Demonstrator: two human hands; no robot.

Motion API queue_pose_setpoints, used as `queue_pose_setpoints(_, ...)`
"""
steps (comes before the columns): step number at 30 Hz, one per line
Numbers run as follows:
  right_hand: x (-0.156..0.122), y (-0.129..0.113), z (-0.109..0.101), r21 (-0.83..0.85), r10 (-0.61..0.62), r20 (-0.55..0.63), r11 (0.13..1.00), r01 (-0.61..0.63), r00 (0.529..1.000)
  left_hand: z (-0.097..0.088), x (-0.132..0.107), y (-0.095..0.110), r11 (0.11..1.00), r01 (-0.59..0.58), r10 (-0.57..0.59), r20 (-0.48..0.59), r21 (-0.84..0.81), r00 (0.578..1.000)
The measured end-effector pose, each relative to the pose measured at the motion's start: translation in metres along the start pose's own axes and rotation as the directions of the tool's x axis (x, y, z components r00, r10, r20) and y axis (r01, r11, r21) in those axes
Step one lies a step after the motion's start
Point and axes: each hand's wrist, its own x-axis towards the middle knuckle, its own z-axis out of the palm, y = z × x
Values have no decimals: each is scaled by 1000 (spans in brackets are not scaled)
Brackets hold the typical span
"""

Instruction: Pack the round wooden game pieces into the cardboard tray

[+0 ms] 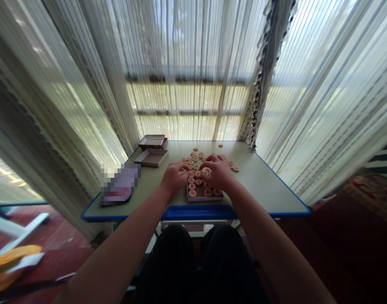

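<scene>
Round wooden Chinese chess pieces (195,159) with red characters lie scattered across the table beyond my hands. A shallow open box (200,199) sits near the front edge, with several pieces laid in it, among them a left column and a pair at the lower right. My left hand (175,178) is at the box's upper left corner, fingers curved and apart over pieces there. Over the box's upper right side is my right hand (220,174), its thumb and fingers apart around pieces. Fingers hide part of the box and some pieces, so exact contact is unclear.
Another shallow tray (151,157) lies at the back left, with a stacked box (152,141) behind it. A flat item (122,185), blurred out, rests at the left edge. The table (263,190) has a blue rim; sheer curtains (187,105) hang behind it.
</scene>
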Motion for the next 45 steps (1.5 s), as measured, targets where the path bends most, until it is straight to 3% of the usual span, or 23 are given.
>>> queue_pose_setpoints(5,0,12,1,121,110,-76,988,-100,991,-2,6,1,988,145,-148,-41,-59,988)
queue_pose_setpoints(11,15,31,-13,200,138,52,969,-145,989,-9,32,-1,998,48,-50,60,38,997)
queue_pose_setpoints(16,39,42,-14,247,125,0,961,-121,992,-3,62,-8,998,57,-57,56,-6,997)
queue_pose_setpoints(20,61,48,-10,257,118,-34,961,-105,992,8,80,-19,997,29,-30,-10,-78,1000)
queue_pose_setpoints(23,72,54,-8,223,94,-13,971,-89,995,15,83,-28,993,19,-28,-74,-118,997)
queue_pose_setpoints(26,72,63,-3,216,112,-65,972,-96,992,20,78,-37,993,68,-79,-113,-101,990)
queue_pose_setpoints(28,66,70,1,215,142,-117,970,-114,983,22,76,-43,998,41,-44,-55,-46,998)
queue_pose_setpoints(35,54,86,7,173,206,-38,965,-197,978,24,80,-51,991,126,-129,-86,-45,988)
queue_pose_setpoints(40,57,79,18,148,194,36,969,-197,980,28,79,-44,999,33,-33,45,-15,998)
queue_pose_setpoints(45,65,71,35,31,151,88,988,-154,985,38,82,-43,997,-76,68,234,23,970)
